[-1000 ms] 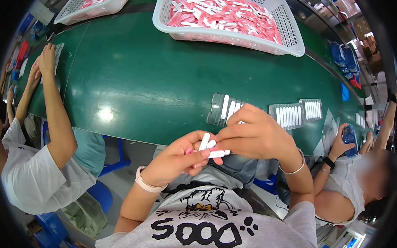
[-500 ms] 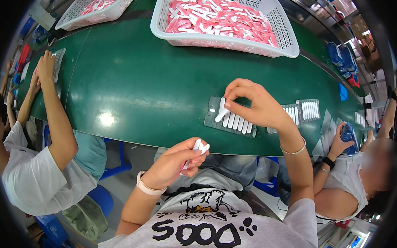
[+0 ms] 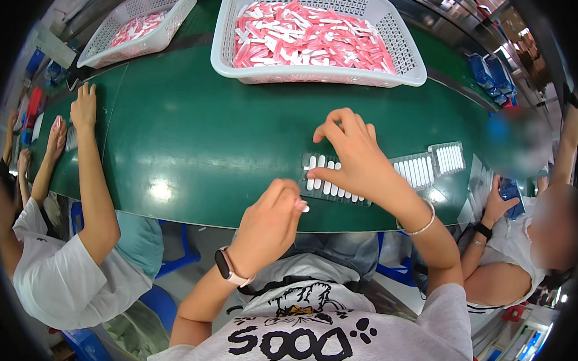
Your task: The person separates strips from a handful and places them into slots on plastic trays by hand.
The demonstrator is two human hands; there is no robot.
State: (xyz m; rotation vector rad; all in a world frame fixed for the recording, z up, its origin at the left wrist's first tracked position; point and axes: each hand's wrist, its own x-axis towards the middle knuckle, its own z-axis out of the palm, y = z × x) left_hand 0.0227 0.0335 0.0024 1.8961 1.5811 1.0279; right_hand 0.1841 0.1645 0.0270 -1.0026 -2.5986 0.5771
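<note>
My left hand [image 3: 272, 218] is closed, back turned up, at the table's front edge. Small white pieces [image 3: 305, 209] peep out of its fingertips, with a bit of pink beside them; the rest is hidden in the fist. My right hand [image 3: 357, 154] hovers over a clear plastic tray [image 3: 305, 189] with its fingers spread apart. Its thumb reaches the left end of a row of rounded white sticks [image 3: 320, 173] lying side by side in that tray. Nothing shows between thumb and fingers. Part of the row is covered by this hand.
Behind lies a large white basket [image 3: 318, 76] of pink-and-white pieces. A second such basket [image 3: 160, 45] stands far left. Right of my hand are two more filled trays [image 3: 433, 179]. Co-workers sit on both sides; the right one holds a blue packet [image 3: 511, 196].
My right hand has let go of a white stick at the tray's left end, and its fingers have spread. My left hand has risen toward the tray and turned its back up.
</note>
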